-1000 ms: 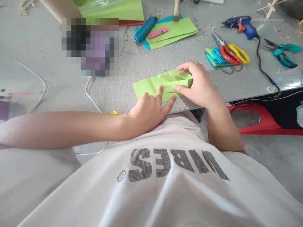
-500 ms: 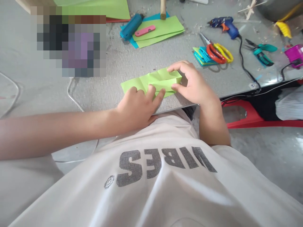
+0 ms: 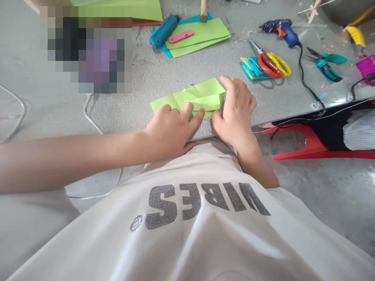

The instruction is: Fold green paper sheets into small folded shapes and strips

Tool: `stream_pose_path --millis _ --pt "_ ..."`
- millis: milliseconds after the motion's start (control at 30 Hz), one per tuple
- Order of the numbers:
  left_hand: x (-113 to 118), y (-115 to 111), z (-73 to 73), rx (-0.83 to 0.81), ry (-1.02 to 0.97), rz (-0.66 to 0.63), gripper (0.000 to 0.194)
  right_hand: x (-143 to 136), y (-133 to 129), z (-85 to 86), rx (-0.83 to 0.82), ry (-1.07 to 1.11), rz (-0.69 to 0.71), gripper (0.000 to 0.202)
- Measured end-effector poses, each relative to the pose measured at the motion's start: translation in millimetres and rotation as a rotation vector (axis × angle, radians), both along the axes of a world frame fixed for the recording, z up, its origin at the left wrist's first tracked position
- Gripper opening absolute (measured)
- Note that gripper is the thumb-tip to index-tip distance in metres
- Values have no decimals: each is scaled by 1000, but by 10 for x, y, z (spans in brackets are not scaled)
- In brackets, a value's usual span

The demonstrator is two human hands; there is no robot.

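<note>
A creased, partly folded light green paper (image 3: 202,93) lies near the table's front edge. My left hand (image 3: 171,130) rests on its lower left part, fingers spread and pressing it against the table. At the paper's right end stands my right hand (image 3: 236,109), thumb and fingers apart, with nothing held between them; its fingertips are close beside the paper's edge. Beyond, to the right, red and yellow scissors (image 3: 269,64) lie on a small stack of folded blue and green papers (image 3: 253,70).
Further back are green sheets (image 3: 205,33), a pink cutter (image 3: 181,36) and a teal tool (image 3: 164,31). A glue gun (image 3: 283,32), pliers (image 3: 326,64) and cords lie at the right. Below is a red stool (image 3: 312,142).
My right hand has let go of the paper's right end and moved slightly right and toward me, its fingers more upright. My left hand has stayed on the paper.
</note>
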State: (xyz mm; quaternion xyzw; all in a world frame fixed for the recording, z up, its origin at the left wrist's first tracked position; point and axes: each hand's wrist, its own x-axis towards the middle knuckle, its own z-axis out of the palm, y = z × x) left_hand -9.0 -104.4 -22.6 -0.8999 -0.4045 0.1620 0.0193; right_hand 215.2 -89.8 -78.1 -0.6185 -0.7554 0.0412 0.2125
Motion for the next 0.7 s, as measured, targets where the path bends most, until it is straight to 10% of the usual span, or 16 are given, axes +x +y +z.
stream_pose_path --millis 267,700 --pt "-10 67 34 -35 -40 32 107 219 -192 -14 64 33 161 43" --pt "-19 75 5 -10 -32 19 109 222 -387 -8 79 -62 135 43"
